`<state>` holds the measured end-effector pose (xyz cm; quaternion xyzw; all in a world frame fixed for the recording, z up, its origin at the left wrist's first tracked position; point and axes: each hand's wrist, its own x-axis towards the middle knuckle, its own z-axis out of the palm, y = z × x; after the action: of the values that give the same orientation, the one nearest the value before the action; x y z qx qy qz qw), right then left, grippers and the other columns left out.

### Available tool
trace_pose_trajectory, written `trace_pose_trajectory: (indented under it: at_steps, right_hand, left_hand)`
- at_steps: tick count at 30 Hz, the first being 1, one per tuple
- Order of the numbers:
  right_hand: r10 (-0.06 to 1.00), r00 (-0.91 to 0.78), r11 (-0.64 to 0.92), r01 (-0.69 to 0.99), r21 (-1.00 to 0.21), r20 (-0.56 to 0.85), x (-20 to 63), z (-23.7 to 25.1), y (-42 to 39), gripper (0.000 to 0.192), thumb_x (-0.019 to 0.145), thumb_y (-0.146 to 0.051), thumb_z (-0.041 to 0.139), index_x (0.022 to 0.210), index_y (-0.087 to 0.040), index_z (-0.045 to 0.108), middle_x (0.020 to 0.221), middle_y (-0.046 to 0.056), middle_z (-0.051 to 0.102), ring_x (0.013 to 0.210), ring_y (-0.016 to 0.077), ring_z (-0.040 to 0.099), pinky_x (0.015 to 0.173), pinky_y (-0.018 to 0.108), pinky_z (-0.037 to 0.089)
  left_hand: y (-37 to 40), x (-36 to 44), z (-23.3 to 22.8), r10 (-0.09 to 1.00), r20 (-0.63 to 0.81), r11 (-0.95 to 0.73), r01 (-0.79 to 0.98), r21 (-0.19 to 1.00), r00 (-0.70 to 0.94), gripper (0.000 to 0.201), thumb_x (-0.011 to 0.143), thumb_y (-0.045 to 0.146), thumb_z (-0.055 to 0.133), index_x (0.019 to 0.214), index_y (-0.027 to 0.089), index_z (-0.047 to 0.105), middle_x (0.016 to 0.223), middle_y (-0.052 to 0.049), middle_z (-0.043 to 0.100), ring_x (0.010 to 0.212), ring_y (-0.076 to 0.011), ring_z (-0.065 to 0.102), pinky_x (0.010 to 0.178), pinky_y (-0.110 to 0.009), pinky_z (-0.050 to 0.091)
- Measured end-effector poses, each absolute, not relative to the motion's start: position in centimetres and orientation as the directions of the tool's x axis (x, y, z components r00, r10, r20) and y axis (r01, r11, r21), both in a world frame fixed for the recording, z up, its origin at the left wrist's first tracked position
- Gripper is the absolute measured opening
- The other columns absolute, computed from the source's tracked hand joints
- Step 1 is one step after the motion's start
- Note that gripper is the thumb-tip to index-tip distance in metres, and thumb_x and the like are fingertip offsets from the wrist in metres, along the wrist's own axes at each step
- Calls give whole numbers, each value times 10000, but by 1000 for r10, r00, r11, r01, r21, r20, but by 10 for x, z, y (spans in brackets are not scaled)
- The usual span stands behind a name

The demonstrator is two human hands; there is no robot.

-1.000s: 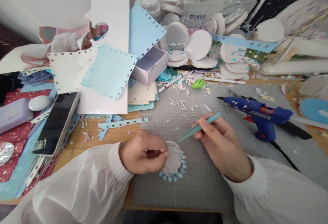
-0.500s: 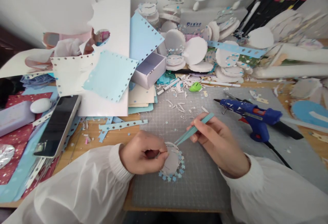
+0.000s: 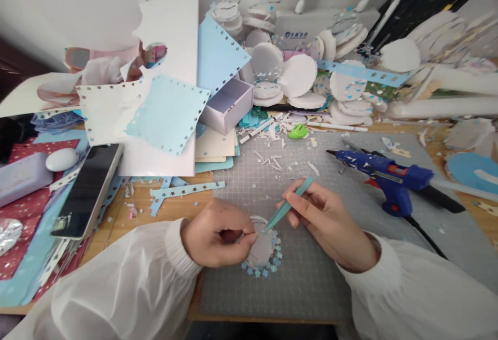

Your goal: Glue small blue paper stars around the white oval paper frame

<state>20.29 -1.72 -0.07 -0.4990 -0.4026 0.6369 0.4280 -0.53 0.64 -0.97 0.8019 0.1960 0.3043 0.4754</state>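
A round white disc [image 3: 261, 249] lies on the grey cutting mat, with small blue and white paper stars [image 3: 265, 272] along its lower and right edge. My left hand [image 3: 218, 234] is closed over the disc's left side, thumb and forefinger pinched together; what they pinch, if anything, is too small to make out. In my right hand [image 3: 324, 221] I hold teal tweezers [image 3: 286, 208], slanting down to the left. Their tips come together over the upper right part of the disc, close to my left fingertips.
A blue hot glue gun [image 3: 383, 171] lies to the right on the cutting mat [image 3: 272, 301]. White paper scraps and a green punch [image 3: 298, 131] lie behind my hands. White discs [image 3: 299, 75] are stacked at the back. A phone [image 3: 87, 192] and punched paper sheets [image 3: 169, 112] are on the left.
My right hand has moved slightly down and left. The tweezers' tips, slightly apart before, have closed and shifted lower over the disc. My left hand stays nearly in place.
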Motion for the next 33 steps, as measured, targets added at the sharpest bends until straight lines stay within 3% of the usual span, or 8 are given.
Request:
trace_pose_trajectory:
  at_steps: [12, 23, 33]
  right_hand:
    - [946, -76, -324, -153, -934, -316, 204, -4, -18, 247, 794, -415, 630, 777, -180, 556, 542, -42, 506, 472, 74, 401, 479, 246, 257]
    - [948, 47, -270, -396, -878, -314, 206, -2, -12, 227, 708, -347, 725, 767, -184, 578, 659, -15, 585, 454, 45, 405, 455, 226, 310]
    - [965, -112, -253, -135, -958, -239, 206, -6, -17, 203, 823, -374, 615, 801, -177, 566, 515, -66, 450, 493, 70, 414, 528, 247, 308]
  left_hand:
    - [7, -5, -9, 615, 302, -465, 26, 885, 728, 168, 756, 78, 562, 611, 144, 510, 482, 61, 330, 444, -68, 287, 455, -220, 262]
    - [7, -5, -8, 601, 310, -482, 25, 876, 736, 147, 757, 78, 570, 626, 134, 534, 477, 60, 331, 439, -65, 295, 456, -216, 267]
    - [7, -6, -10, 603, 293, -477, 41, 878, 742, 161, 762, 93, 573, 614, 139, 527, 474, 59, 329, 437, -66, 292, 456, -220, 265]
